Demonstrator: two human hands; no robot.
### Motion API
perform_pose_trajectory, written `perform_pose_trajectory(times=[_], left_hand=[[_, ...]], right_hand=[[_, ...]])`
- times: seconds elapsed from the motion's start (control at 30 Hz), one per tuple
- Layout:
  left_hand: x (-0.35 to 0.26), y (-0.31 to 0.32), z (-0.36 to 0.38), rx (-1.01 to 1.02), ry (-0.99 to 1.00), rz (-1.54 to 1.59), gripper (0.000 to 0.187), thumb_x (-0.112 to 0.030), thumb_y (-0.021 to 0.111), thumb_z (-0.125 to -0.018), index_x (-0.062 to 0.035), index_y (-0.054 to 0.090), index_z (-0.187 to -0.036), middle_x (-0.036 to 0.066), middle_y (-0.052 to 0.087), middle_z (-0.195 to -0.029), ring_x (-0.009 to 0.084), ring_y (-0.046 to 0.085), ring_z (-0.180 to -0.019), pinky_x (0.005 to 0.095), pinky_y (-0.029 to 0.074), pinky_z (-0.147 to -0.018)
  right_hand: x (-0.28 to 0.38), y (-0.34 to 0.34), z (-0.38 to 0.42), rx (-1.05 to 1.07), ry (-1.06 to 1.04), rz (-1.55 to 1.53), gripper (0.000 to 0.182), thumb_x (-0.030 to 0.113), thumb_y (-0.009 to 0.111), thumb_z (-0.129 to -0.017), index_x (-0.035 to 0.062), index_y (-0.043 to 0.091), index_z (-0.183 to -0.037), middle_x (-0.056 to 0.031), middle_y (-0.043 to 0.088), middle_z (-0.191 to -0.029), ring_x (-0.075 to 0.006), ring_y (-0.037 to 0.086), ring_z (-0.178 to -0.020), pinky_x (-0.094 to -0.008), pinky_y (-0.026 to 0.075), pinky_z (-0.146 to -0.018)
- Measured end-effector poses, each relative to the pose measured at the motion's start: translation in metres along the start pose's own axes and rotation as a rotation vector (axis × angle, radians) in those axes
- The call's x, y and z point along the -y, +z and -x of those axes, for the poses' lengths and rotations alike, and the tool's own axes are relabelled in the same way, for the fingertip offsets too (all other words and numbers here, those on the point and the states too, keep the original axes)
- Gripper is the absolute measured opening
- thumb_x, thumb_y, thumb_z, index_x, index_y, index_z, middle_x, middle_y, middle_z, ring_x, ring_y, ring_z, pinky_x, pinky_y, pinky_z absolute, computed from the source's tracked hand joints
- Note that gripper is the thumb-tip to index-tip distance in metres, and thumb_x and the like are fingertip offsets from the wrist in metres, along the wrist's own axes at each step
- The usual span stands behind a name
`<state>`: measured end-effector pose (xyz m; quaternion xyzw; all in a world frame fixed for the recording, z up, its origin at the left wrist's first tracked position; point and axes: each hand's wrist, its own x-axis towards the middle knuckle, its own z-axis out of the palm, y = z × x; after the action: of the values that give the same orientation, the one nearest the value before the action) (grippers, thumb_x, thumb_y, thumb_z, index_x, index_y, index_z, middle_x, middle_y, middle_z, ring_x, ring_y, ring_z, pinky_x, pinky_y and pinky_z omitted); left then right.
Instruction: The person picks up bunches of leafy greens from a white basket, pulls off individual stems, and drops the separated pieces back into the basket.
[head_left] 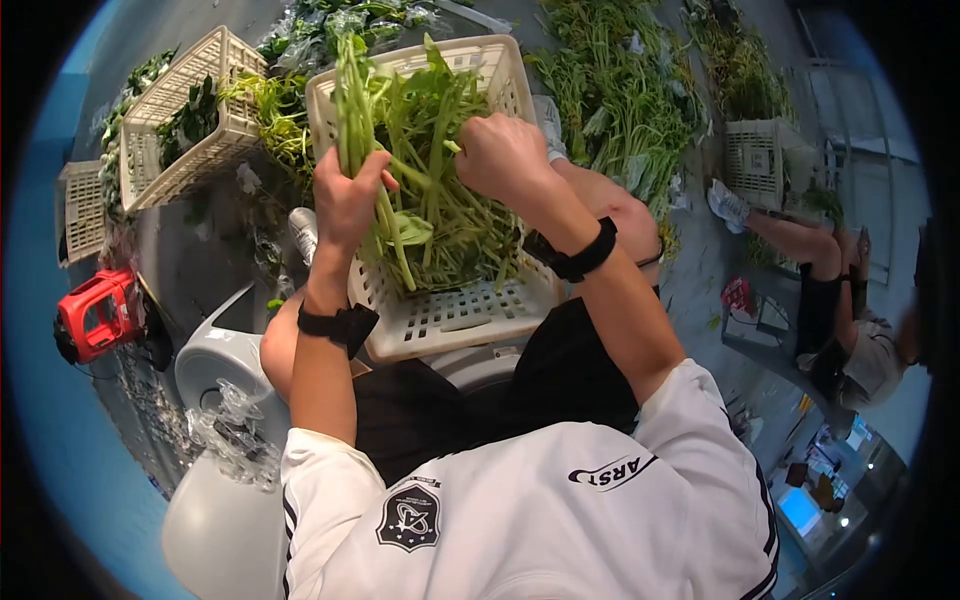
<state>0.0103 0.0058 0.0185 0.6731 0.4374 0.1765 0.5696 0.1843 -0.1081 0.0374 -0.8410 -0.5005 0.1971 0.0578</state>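
My left hand (345, 195) is wrapped round a bunch of long green vegetable stems (352, 100), which stands upright over a white plastic crate (455, 328). Closed in a fist, my right hand (505, 160) is over the crate's right side. A short pale green stem end (452, 147) pokes out from its left side; the rest of that stem is hidden in the fist. Loose leafy green stems (450, 235) fill much of the crate between my knees.
More greens (625, 110) lie heaped on the floor at right. Another crate (190, 180) with greens stands at left, near a red plastic object (103, 312). Clear plastic wrap (238, 435) lies on a grey stool (225, 540). A person (840, 310) sits at far right.
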Motion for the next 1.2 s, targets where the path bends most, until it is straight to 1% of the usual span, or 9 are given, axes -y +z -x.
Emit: perform_pose_trajectory(times=[0.17,0.27,0.5,0.63,0.73,0.9,1.03,1.13,1.2], left_hand=[[-0.001,0.003,-0.005,0.027,-0.009,0.394,0.020,-0.009,0.067,-0.092,0.0007,0.059,-0.108,0.008,0.070,-0.080,0.0157,0.065,-0.060,0.0288,0.055,-0.058],[-0.001,0.005,-0.011,0.048,-0.024,0.411,0.030,-0.008,0.068,-0.092,0.0012,0.054,-0.117,0.012,0.072,-0.099,0.0149,0.065,-0.058,0.0265,0.055,-0.055],[-0.003,0.005,-0.014,0.118,-0.026,0.423,0.048,-0.006,0.070,-0.091,0.0021,0.050,-0.134,0.018,0.064,-0.131,0.0167,0.070,-0.073,0.0294,0.059,-0.065],[0.004,0.016,-0.011,0.122,0.106,0.620,0.054,-0.004,0.068,-0.093,0.0007,0.046,-0.142,0.014,0.049,-0.149,0.0251,0.069,-0.110,0.0315,0.060,-0.085],[0.001,0.014,-0.007,0.174,0.037,0.695,0.054,-0.005,0.068,-0.093,-0.0002,0.047,-0.142,0.017,0.048,-0.149,0.0249,0.069,-0.108,0.0303,0.061,-0.082],[-0.009,0.013,-0.001,0.128,-0.042,0.650,0.054,-0.008,0.070,-0.094,-0.0032,0.047,-0.142,0.008,0.065,-0.111,0.0225,0.072,-0.094,0.0299,0.061,-0.071],[-0.003,0.015,0.004,0.079,-0.063,0.660,0.056,-0.005,0.070,-0.094,-0.0046,0.045,-0.144,0.010,0.063,-0.122,0.0239,0.072,-0.098,0.0314,0.062,-0.074],[-0.004,0.023,0.004,-0.010,0.154,0.655,0.057,-0.002,0.066,-0.095,-0.0047,0.043,-0.147,0.011,0.057,-0.139,0.0254,0.069,-0.106,0.0323,0.062,-0.081],[-0.005,0.018,0.005,0.025,0.146,0.637,0.060,-0.001,0.064,-0.096,-0.0052,0.038,-0.151,0.012,0.052,-0.146,0.0263,0.067,-0.112,0.0326,0.060,-0.086]], right_hand=[[-0.020,0.018,0.002,-0.019,0.028,-0.562,0.026,0.025,0.067,-0.084,0.0051,0.072,-0.100,-0.0204,0.071,-0.086,-0.0365,0.070,-0.080,-0.0429,0.055,-0.071],[-0.036,0.017,-0.021,0.080,0.077,-1.105,0.021,0.022,0.068,-0.092,0.0039,0.071,-0.103,-0.0023,0.067,-0.080,-0.0079,0.056,-0.062,-0.0251,0.043,-0.054],[-0.047,-0.045,-0.017,-0.007,-0.354,-1.681,0.024,0.017,0.065,-0.096,0.0017,0.068,-0.113,-0.0048,0.068,-0.085,-0.0090,0.060,-0.067,-0.0227,0.047,-0.060],[-0.035,-0.026,-0.016,-0.292,-0.300,-1.596,0.035,0.015,0.064,-0.099,0.0001,0.058,-0.130,-0.0076,0.072,-0.098,-0.0116,0.067,-0.078,-0.0265,0.055,-0.069],[-0.027,-0.005,-0.019,-0.162,-0.291,-1.572,0.034,0.015,0.064,-0.100,-0.0002,0.058,-0.131,-0.0087,0.072,-0.105,-0.0119,0.069,-0.084,-0.0263,0.056,-0.072],[-0.013,-0.004,-0.006,-0.032,-0.217,-1.718,0.039,0.018,0.061,-0.102,0.0020,0.056,-0.138,-0.0098,0.071,-0.111,-0.0128,0.069,-0.087,-0.0290,0.057,-0.080],[-0.013,0.002,-0.023,-0.752,0.065,-1.601,0.027,0.015,0.053,-0.105,-0.0015,0.058,-0.126,-0.0114,0.069,-0.105,-0.0156,0.068,-0.080,-0.0306,0.060,-0.074],[-0.008,-0.005,-0.030,-1.024,-0.004,-1.631,0.027,0.015,0.054,-0.105,-0.0016,0.056,-0.126,-0.0114,0.068,-0.106,-0.0162,0.068,-0.082,-0.0318,0.060,-0.075],[-0.006,-0.007,-0.029,-0.852,-0.183,-1.570,0.029,0.012,0.056,-0.104,-0.0030,0.054,-0.128,-0.0120,0.068,-0.108,-0.0174,0.069,-0.091,-0.0330,0.060,-0.078]])
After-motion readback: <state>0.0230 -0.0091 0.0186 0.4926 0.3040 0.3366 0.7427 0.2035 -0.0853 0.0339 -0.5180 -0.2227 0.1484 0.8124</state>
